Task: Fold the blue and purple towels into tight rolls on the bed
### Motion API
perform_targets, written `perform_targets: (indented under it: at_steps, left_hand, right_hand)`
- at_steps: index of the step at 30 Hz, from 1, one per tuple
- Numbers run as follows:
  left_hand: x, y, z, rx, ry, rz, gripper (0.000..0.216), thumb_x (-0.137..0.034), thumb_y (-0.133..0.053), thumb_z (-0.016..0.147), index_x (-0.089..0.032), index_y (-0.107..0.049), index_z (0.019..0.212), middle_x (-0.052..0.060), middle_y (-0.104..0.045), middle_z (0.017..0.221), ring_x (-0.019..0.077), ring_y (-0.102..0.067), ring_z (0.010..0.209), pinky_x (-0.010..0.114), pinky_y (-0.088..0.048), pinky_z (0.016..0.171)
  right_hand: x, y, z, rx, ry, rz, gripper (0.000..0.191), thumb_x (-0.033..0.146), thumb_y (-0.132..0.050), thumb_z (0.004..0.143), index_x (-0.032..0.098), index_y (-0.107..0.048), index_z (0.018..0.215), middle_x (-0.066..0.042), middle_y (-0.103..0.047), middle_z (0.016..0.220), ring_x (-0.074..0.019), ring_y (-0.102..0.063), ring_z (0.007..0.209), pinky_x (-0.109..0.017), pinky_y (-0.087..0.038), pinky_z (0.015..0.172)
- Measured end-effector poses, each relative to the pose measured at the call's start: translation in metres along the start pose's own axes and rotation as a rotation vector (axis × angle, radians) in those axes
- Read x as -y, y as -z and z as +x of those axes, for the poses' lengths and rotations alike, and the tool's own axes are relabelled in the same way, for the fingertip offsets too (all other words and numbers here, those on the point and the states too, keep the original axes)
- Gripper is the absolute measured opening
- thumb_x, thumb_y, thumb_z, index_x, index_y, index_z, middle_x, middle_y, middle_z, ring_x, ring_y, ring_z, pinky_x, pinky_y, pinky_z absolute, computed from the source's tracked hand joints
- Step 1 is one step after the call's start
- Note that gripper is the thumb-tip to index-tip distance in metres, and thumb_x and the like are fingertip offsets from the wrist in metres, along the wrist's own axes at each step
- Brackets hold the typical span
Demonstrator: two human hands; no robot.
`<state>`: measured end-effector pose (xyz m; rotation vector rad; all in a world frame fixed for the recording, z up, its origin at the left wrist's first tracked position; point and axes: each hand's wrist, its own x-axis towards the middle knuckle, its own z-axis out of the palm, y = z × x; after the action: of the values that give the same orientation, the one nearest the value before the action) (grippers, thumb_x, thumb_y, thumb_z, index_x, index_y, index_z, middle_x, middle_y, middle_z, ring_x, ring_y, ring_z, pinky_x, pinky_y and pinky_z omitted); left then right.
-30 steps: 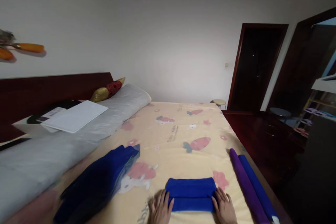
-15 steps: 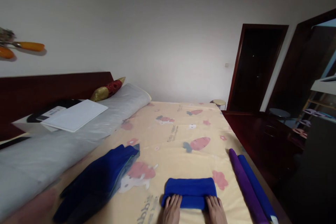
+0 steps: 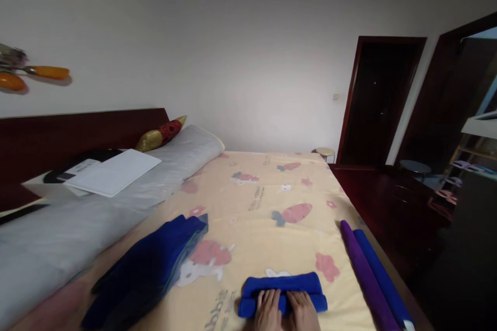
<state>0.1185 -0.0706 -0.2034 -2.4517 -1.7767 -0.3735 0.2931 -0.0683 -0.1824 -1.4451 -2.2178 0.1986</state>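
Note:
A blue towel (image 3: 283, 285) lies partly rolled on the yellow cartoon-print bedsheet (image 3: 264, 201) near the bed's front edge. My left hand (image 3: 267, 311) and my right hand (image 3: 302, 312) rest side by side on the near edge of the roll, fingers stretched flat over it and pressing it. The wrists are cut off by the bottom of the picture. A pile of dark blue cloth (image 3: 147, 269) lies to the left of the towel.
A purple roll (image 3: 365, 276) and a blue roll (image 3: 382, 279) lie along the bed's right edge. A grey bolster (image 3: 101, 207) carries a white board (image 3: 112, 171) and a red-gold cushion (image 3: 159, 133). Dark wooden doors (image 3: 376, 98) stand at the right.
My hands came together from the towel's two ends to its near middle. The flat folded towel has been rolled away from me into a thinner, thicker bundle.

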Motion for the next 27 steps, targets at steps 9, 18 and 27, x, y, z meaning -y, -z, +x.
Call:
perform_targets:
  at_steps: [9,18,27]
  left_hand:
    - [0.047,0.028,-0.020,-0.067,0.153,0.080,0.041,-0.035,-0.037,0.093,-0.027,-0.059,0.127,0.002,-0.060,0.132,0.0241,-0.053,0.123,0.046,-0.040,0.102]
    - [0.012,0.022,-0.015,-0.045,0.177,0.043,0.051,-0.015,-0.036,0.087,-0.028,-0.054,0.132,0.003,-0.058,0.135,0.0232,-0.051,0.125,0.043,-0.041,0.103]
    - [0.008,0.030,-0.029,0.318,0.150,-0.083,0.089,-0.003,-0.039,0.063,-0.034,-0.028,0.146,-0.005,-0.037,0.151,0.0215,-0.034,0.139,0.044,-0.029,0.115]
  right_hand:
    - [-0.058,0.016,-0.011,-0.043,-0.066,-0.094,0.043,0.048,-0.038,0.096,0.026,-0.063,0.122,-0.006,-0.061,0.128,-0.0306,-0.054,0.121,-0.050,-0.040,0.102]
    - [-0.039,-0.008,-0.011,-0.119,0.094,-0.147,0.041,0.031,-0.043,0.091,0.025,-0.056,0.130,-0.005,-0.048,0.142,-0.0271,-0.050,0.125,-0.043,-0.037,0.103]
    - [-0.071,-0.029,-0.040,-0.071,0.041,-0.183,0.060,0.015,-0.048,0.074,0.034,-0.054,0.130,-0.001,-0.060,0.130,-0.0295,-0.059,0.110,-0.044,-0.042,0.089]
